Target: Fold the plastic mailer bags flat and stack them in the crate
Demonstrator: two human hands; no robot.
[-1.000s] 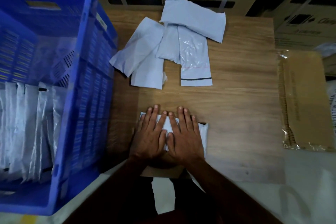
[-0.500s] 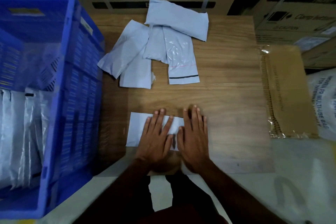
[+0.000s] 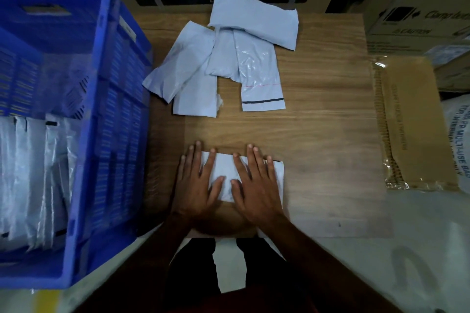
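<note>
My left hand (image 3: 197,185): fingers straight and spread, palm pressing the left part of the pale grey folded plastic mailer bag (image 3: 226,175); grip apart, nothing curled round the bag.
My right hand (image 3: 255,185): likewise flat, fingers straight, pressing the bag's right part; grip apart.
The bag: on the brown wood-grain desk (image 3: 318,147) near its front edge, under both palms.
Waiting pile: loose grey plastic mailers (image 3: 223,58) overlap at the desk's far side, well apart from me.
Blue slatted plastic crate (image 3: 106,134): at my left beside the desk, with white bags standing inside.
Risk: slick plastic may spring open when I lift my palms; trapped air could stop the crease setting.
Risk: carried one-handed, the fold may slip apart.
Hidden: the bag's near edge lies beneath my hands, so I cannot tell whether its edges line up.
</note>
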